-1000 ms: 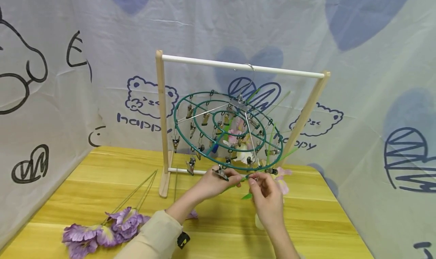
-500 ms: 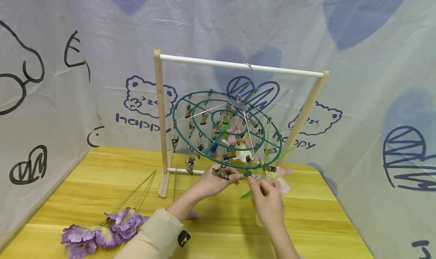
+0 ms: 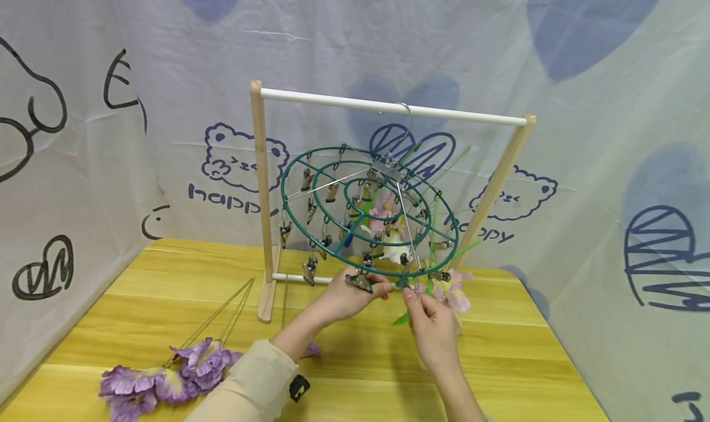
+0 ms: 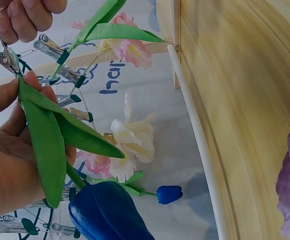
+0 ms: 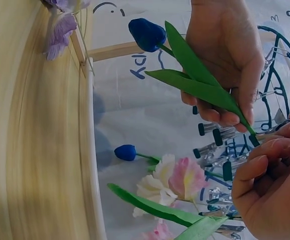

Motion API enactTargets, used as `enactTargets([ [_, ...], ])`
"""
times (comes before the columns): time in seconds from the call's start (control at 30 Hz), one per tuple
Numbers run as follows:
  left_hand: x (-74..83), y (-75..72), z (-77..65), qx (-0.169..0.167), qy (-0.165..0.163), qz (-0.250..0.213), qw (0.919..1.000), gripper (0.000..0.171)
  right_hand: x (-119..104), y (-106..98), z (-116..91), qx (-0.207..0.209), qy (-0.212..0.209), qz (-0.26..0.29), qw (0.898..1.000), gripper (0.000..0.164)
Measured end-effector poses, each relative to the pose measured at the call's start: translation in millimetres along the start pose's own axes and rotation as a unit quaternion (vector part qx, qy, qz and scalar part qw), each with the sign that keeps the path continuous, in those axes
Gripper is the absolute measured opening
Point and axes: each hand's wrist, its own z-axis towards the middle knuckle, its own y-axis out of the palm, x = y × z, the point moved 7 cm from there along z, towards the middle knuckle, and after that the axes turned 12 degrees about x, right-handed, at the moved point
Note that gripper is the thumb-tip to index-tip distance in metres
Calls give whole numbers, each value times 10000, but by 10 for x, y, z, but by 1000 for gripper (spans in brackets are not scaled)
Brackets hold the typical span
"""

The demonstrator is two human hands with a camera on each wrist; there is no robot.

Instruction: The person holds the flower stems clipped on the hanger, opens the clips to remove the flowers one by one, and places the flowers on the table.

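Observation:
My left hand (image 3: 349, 294) holds an artificial blue tulip (image 4: 110, 212) by its stem, thumb and fingers closed near the leaf base. The bloom hangs down, with two long green leaves (image 5: 199, 87) spreading beside it. My right hand (image 3: 435, 329) pinches a metal clip (image 4: 5, 60) with green tips, and the stem end lies right at the clip's mouth. That clip belongs to a round green hanger (image 3: 288, 215) with several clips on short chains. In the right wrist view, the fingers partly cover the clip.
A wooden stand (image 3: 261, 182) with a white rod (image 3: 333, 101) carries the hanger. Behind the hands hang pink and white flowers (image 5: 157, 187) and another blue tulip (image 5: 125, 152). Purple flowers (image 3: 188, 373) lie on the table (image 3: 499, 360) at front left.
My right hand has shifted slightly at the clip, and its raised fingers have drawn in closer together. The left hand keeps its hold on the tulip, almost unmoved.

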Motion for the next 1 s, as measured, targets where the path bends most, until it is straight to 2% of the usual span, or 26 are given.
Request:
enactTargets([
  [0.4, 17, -3, 12, -11, 117, 116, 9999, 26, -27, 33, -14, -107, -130, 463, 9988, 51],
  [0.6, 27, -7, 4, 7, 132, 151, 9998, 25, -19, 39, -22, -85, 66, 619, 9980, 50],
  [0.77, 26, -8, -1, 0, 98, 135, 9999, 25, -5, 42, -28, -63, 226, 581, 9980, 50],
  [1.0, 18, -10, -5, -29, 50, 74, 10000, 26, -39, 39, -30, -59, -4, 534, 9986, 51],
])
